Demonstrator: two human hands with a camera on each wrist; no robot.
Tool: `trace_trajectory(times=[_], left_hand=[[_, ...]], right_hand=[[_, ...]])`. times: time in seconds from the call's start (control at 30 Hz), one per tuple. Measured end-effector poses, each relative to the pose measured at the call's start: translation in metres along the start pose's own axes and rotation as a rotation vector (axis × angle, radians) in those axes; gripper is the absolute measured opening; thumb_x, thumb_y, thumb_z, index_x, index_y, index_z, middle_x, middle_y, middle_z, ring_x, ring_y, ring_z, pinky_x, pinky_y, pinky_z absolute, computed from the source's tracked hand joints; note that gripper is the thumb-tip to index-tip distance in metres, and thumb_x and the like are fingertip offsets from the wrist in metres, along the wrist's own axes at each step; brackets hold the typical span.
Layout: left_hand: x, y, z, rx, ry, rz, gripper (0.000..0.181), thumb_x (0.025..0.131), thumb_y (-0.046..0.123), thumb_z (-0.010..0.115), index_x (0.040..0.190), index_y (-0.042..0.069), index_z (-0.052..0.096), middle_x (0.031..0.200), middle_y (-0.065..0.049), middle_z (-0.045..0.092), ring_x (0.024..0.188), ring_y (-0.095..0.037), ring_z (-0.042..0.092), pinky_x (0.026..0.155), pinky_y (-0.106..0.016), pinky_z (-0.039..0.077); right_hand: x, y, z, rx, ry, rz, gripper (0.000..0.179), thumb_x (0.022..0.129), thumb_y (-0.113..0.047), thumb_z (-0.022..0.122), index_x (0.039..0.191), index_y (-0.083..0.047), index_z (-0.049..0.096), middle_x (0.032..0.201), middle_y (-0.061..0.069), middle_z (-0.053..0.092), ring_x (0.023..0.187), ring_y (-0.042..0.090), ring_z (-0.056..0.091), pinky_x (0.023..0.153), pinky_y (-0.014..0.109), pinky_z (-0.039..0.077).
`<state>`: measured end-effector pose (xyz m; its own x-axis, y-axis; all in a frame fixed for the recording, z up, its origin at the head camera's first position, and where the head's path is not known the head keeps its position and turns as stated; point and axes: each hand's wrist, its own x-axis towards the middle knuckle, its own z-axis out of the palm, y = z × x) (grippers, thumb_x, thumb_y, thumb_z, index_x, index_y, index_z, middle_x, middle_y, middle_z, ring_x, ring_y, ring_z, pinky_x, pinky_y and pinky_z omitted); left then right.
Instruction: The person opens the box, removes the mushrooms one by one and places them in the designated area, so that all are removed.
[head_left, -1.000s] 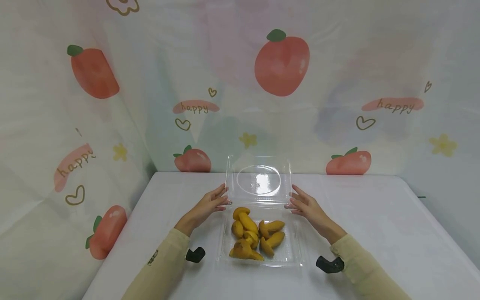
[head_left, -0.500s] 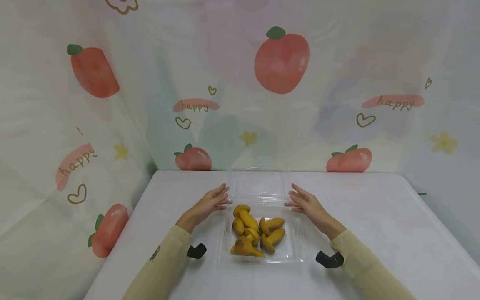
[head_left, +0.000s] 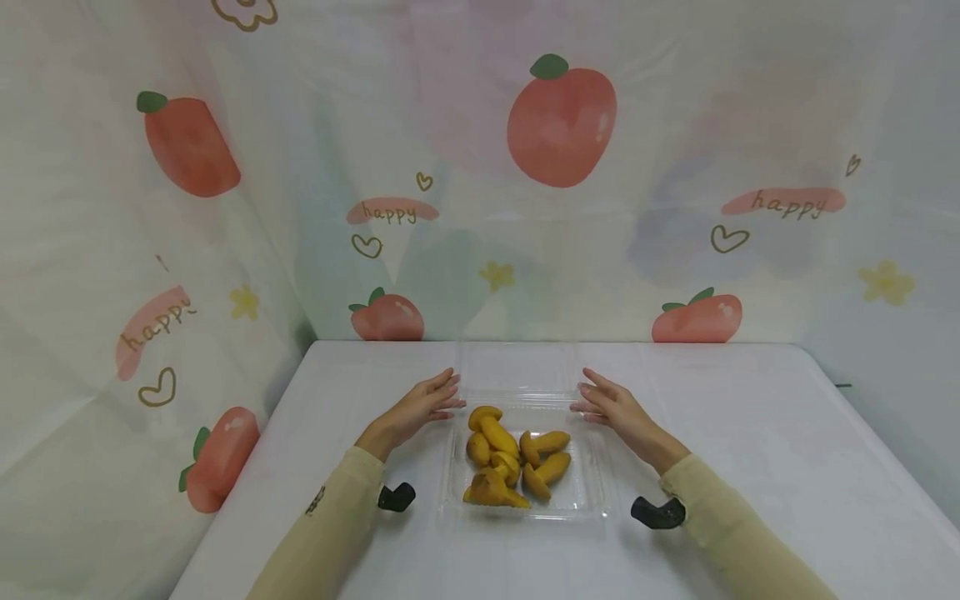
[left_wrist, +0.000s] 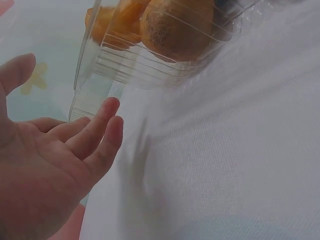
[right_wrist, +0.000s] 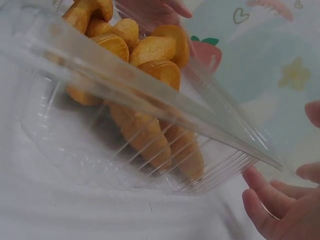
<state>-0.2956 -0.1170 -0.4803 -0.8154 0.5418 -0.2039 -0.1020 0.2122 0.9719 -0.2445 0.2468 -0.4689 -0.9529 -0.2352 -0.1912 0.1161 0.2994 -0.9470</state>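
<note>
A clear plastic clamshell box point(head_left: 597, 475) sits on the table with its lid point(head_left: 517, 367) tipped back away from the person. Several yellow-brown mushrooms point(head_left: 498, 437) lie inside the base. My left hand point(head_left: 416, 412) is beside the back left corner near the hinge, fingers extended. Opposite it, my right hand point(head_left: 622, 417) is by the back right corner, its fingers also extended. In the left wrist view, the fingers point(left_wrist: 95, 135) are close to the ribbed wall; whether they touch it I cannot tell. Right fingertips point(right_wrist: 250, 175) appear right at the box's corner. Neither hand grips anything.
The box stands on a white-covered table point(head_left: 750, 433). A fruit-patterned cloth backdrop point(head_left: 637, 275) rises behind the table and along its left side. Black angled pieces point(head_left: 396, 497) show beside both wrists.
The lid has dropped from upright to lying back behind the base. Both hands have stayed nearly in place, and the mushrooms have not moved within the box.
</note>
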Motion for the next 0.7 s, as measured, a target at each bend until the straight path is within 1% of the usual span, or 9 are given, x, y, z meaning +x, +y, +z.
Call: trace_trajectory(times=[0.13, 0.23, 0.33, 0.57, 0.7], left_hand=[[0.0017, -0.0034, -0.0014, -0.034, 0.001, -0.017, 0.067, 0.111, 0.031, 0.038, 0.163, 0.006, 0.004, 0.171, -0.012, 0.016, 0.145, -0.036, 0.044, 0.123, -0.053, 0.032], [0.0026, -0.0059, -0.0020, -0.039, -0.002, -0.013, 0.068, 0.111, 0.032, 0.039, 0.163, 0.004, 0.005, 0.170, -0.014, 0.015, 0.145, -0.037, 0.044, 0.122, -0.053, 0.032], [0.0026, -0.0064, -0.0015, -0.038, -0.001, -0.023, 0.067, 0.111, 0.032, 0.038, 0.163, 0.004, 0.005, 0.170, -0.013, 0.015, 0.145, -0.036, 0.044, 0.122, -0.053, 0.032], [0.0031, -0.0061, 0.0009, -0.030, 0.008, -0.033, 0.065, 0.111, 0.030, 0.036, 0.163, 0.004, 0.006, 0.170, -0.014, 0.015, 0.146, -0.036, 0.044, 0.122, -0.053, 0.033], [0.0032, -0.0081, 0.0013, -0.042, 0.012, -0.043, 0.064, 0.112, 0.030, 0.035, 0.163, 0.006, 0.006, 0.171, -0.012, 0.015, 0.146, -0.035, 0.043, 0.122, -0.052, 0.032]], right_hand=[[0.0006, 0.0020, -0.0004, -0.001, -0.001, 0.003, 0.073, 0.109, -0.041, 0.042, 0.163, -0.006, 0.009, 0.156, 0.030, 0.040, 0.133, 0.032, 0.059, 0.107, 0.032, 0.051], [0.0006, 0.0030, -0.0004, 0.007, 0.000, 0.009, 0.073, 0.109, -0.040, 0.043, 0.163, -0.005, 0.010, 0.156, 0.030, 0.040, 0.131, 0.030, 0.060, 0.107, 0.032, 0.051], [-0.0001, 0.0029, -0.0001, 0.005, 0.001, 0.019, 0.072, 0.109, -0.039, 0.042, 0.163, -0.005, 0.010, 0.157, 0.030, 0.038, 0.130, 0.028, 0.061, 0.108, 0.034, 0.051], [-0.0010, 0.0040, -0.0003, -0.015, 0.001, 0.031, 0.075, 0.108, -0.043, 0.044, 0.163, -0.004, 0.011, 0.157, 0.030, 0.037, 0.131, 0.030, 0.061, 0.109, 0.038, 0.050], [-0.0009, 0.0063, -0.0009, -0.015, 0.001, 0.042, 0.076, 0.107, -0.044, 0.044, 0.163, -0.006, 0.011, 0.156, 0.029, 0.041, 0.129, 0.029, 0.062, 0.107, 0.035, 0.052]])
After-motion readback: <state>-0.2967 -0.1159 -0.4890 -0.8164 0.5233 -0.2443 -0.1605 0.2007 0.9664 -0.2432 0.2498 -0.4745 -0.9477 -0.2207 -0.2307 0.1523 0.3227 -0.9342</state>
